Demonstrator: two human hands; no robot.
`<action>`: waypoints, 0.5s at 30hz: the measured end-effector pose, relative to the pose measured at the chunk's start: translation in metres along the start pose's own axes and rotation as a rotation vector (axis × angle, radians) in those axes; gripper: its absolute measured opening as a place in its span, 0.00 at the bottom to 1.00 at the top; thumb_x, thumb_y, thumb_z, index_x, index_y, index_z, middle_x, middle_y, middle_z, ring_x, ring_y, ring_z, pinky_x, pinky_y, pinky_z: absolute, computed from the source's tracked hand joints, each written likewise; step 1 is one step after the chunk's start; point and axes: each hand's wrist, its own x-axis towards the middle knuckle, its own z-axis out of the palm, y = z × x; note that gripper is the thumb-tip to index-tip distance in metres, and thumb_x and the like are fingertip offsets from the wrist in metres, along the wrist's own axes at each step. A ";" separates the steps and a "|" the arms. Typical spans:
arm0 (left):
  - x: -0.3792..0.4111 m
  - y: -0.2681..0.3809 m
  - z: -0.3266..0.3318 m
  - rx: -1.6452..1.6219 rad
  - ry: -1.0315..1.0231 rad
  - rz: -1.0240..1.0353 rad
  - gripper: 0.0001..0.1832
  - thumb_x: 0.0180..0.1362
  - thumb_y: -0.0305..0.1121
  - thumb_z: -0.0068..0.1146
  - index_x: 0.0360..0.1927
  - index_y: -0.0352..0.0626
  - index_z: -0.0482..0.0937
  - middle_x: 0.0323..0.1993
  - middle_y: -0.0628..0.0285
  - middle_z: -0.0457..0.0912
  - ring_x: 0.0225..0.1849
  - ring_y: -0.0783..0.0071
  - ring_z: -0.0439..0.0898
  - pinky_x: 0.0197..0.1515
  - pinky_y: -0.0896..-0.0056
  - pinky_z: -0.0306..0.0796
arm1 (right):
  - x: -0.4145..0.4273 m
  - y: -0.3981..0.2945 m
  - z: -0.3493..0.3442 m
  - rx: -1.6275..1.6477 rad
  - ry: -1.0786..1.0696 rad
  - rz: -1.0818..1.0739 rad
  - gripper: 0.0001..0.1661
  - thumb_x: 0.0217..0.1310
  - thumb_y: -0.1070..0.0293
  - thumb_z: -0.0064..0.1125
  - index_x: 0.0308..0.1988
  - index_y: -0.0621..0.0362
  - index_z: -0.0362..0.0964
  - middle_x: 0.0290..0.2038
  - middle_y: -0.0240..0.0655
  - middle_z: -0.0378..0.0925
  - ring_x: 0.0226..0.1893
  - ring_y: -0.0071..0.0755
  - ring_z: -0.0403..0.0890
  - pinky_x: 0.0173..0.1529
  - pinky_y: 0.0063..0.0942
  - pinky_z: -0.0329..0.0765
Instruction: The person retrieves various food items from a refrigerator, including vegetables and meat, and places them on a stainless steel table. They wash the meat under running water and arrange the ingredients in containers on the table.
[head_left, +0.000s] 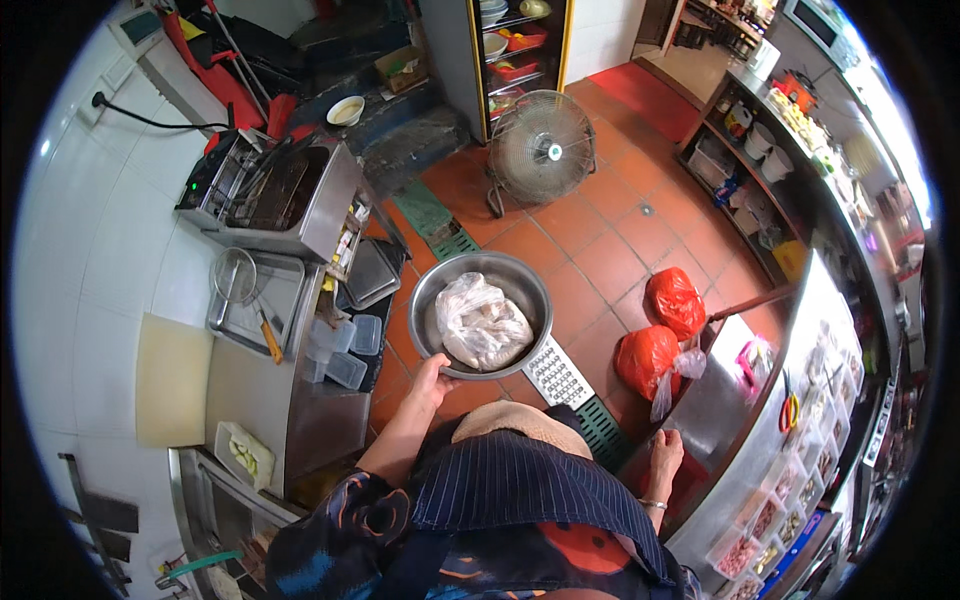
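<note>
My left hand (435, 384) grips the near left rim of a round stainless steel bowl (541, 315), its thumb over the edge. In the bowl lies a clear plastic bag (484, 321) with pale contents that I cannot make out. My right hand (666, 450) hangs at my right side, fingers curled, near the steel counter; whether it holds anything is not plain. Just beyond it are two filled red plastic bags, a nearer one (646, 360) with a clear bag (688, 365) against it, and a farther one (675, 301).
A floor fan (544, 146) stands ahead on the tiles. To the left, a steel counter bears a tray (225, 319), a wire skimmer (235, 275) and a deep fryer (315, 202). Scissors (788, 411) and food containers (735, 553) are on the right counter. A drain grate (559, 375) crosses the floor.
</note>
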 end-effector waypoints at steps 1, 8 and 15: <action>0.009 0.007 0.007 -0.050 0.012 0.008 0.14 0.38 0.30 0.47 0.33 0.37 0.70 0.28 0.57 0.74 0.28 0.65 0.75 0.31 0.62 0.72 | 0.017 -0.004 0.007 -0.031 -0.026 0.001 0.11 0.50 0.65 0.52 0.28 0.63 0.68 0.27 0.46 0.71 0.29 0.47 0.72 0.35 0.37 0.69; 0.069 0.049 0.041 -0.195 0.092 0.056 0.18 0.40 0.29 0.46 0.38 0.35 0.67 0.35 0.54 0.73 0.35 0.60 0.74 0.37 0.58 0.71 | 0.165 -0.014 0.053 -0.115 -0.151 -0.071 0.13 0.46 0.67 0.53 0.32 0.65 0.69 0.31 0.49 0.70 0.36 0.50 0.70 0.42 0.39 0.67; 0.117 0.091 0.087 -0.426 0.129 0.158 0.19 0.43 0.30 0.45 0.41 0.34 0.66 0.40 0.53 0.72 0.41 0.59 0.73 0.41 0.56 0.70 | 0.352 -0.141 0.122 0.014 -0.078 -0.496 0.14 0.46 0.64 0.51 0.30 0.66 0.68 0.23 0.50 0.72 0.25 0.50 0.74 0.32 0.39 0.70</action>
